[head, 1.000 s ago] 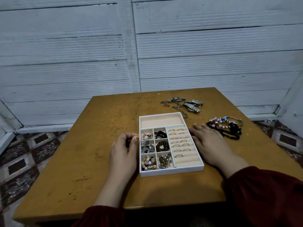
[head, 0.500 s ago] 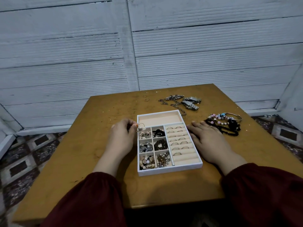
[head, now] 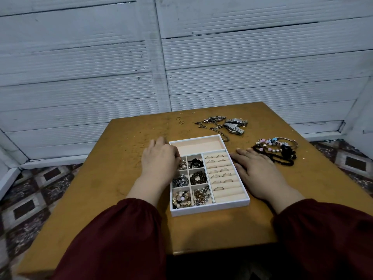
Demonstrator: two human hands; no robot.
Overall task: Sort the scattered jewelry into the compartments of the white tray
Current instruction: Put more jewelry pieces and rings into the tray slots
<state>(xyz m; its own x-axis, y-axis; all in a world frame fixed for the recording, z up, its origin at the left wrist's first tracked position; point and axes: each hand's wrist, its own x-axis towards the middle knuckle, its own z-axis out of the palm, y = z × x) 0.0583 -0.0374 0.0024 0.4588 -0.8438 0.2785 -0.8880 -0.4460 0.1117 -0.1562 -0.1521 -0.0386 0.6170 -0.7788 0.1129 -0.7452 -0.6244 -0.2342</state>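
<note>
One white tray point(head: 210, 209), left hand point(head: 159, 161) over left edge, right hand point(head: 256, 173) beside

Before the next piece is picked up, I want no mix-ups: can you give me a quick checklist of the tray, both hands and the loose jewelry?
1. White divided tray flat on the brown wooden table: ok.
2. Right hand flat on the table beside the tray: ok.
3. Left hand empty: cannot tell, fingers curled over the far-left small compartment.
4. Long far compartment free: ok.
5. Everything sorted: not ok; silver metal watches, beaded bracelets and two small rings lie on the table.
</note>
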